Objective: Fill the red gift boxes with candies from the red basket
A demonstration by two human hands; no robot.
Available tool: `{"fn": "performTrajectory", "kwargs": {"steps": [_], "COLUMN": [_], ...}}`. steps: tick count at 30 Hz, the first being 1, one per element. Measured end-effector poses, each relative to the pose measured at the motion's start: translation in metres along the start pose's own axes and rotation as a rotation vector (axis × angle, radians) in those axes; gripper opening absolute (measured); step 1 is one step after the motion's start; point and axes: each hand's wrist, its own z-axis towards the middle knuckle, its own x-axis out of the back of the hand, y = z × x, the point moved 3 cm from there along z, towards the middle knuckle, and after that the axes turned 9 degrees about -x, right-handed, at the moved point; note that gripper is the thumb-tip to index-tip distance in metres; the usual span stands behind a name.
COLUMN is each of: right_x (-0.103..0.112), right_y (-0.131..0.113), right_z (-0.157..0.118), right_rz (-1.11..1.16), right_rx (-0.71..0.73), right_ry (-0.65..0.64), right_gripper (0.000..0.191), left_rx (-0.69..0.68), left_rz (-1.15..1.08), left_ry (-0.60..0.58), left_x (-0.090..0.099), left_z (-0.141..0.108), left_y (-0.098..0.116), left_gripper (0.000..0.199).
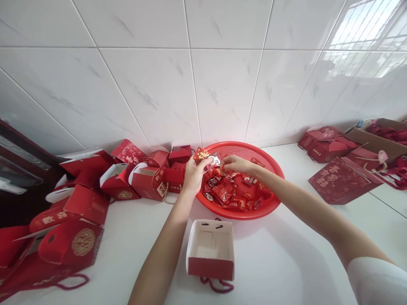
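Observation:
My left hand (193,176) is closed on several wrapped candies (201,154), red and dark packets with gold and white print, over the left rim of a red plastic basket (276,169). My right hand (235,164) reaches in from the right, just beside the left one; its fingers are pinched together, and what they hold is hidden. Below both hands lies a heap of red-wrapped candies (237,192) inside the basket. In front of it a small open box (210,267), red outside and white inside, has no candies in it and a dark red cord at its front.
Red gift boxes (148,182) line the left side and the wall. To the right stand a larger red bag-like box (341,180), more red boxes (327,144) and a cardboard carton (365,136) with red ribbons. A white tiled wall (222,93) rises behind the white tabletop (273,262).

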Motion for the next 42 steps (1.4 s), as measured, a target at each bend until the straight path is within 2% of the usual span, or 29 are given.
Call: {"fn": "performTrajectory", "kwargs": {"steps": [8,13,15,18,21,24,28,31,34,37,42], "right_x": [-0.019,-0.019,-0.022,-0.029,-0.031,-0.025,0.0,0.012,0.007,-0.007,-0.03], "right_y": [0.003,-0.001,-0.003,-0.005,-0.005,-0.004,0.0,0.002,0.0,-0.004,-0.003], "right_z": [0.004,-0.002,-0.005,-0.008,-0.009,-0.009,-0.01,-0.011,-0.009,-0.008,-0.007], "right_rz": [-0.368,-0.547,-0.647,-0.916,-1.104,-1.166,-1.232,-1.237,-1.196,-1.147,-1.113], "right_rx": [0.017,0.089,0.118,0.079,-0.005,-0.062,-0.131,-0.122,-0.034,0.064,0.145], "right_ry": [-0.117,-0.122,-0.167,-0.208,-0.13,-0.02,0.194,0.261,0.226,0.152,-0.019], "right_gripper": [0.009,0.024,0.03,0.042,0.043,0.035,0.023,0.023,0.029,0.034,0.032], "left_rx": [0.001,-0.012,-0.014,-0.013,-0.014,-0.03,-0.012,-0.007,-0.012,-0.008,-0.016], "left_rz": [-0.003,-0.013,-0.005,0.007,-0.004,-0.036,-0.034,-0.038,-0.057,-0.068,-0.086], "left_ry": [-0.035,-0.033,-0.029,-0.022,-0.031,-0.041,-0.022,-0.016,-0.014,-0.001,0.014], "left_x": [0.0,-0.002,-0.002,-0.001,-0.001,-0.002,-0.003,-0.003,-0.003,-0.003,-0.003], "left_z": [-0.001,-0.002,-0.002,-0.002,-0.001,-0.001,-0.002,-0.003,-0.003,-0.003,-0.001], "left_y": [0.0,0.002,0.002,0.002,0.001,0.001,0.002,0.004,0.005,0.004,0.003], "left_gripper": [0.028,0.032,0.033,0.032,0.032,0.032,0.031,0.029,0.029,0.027,0.028]}}
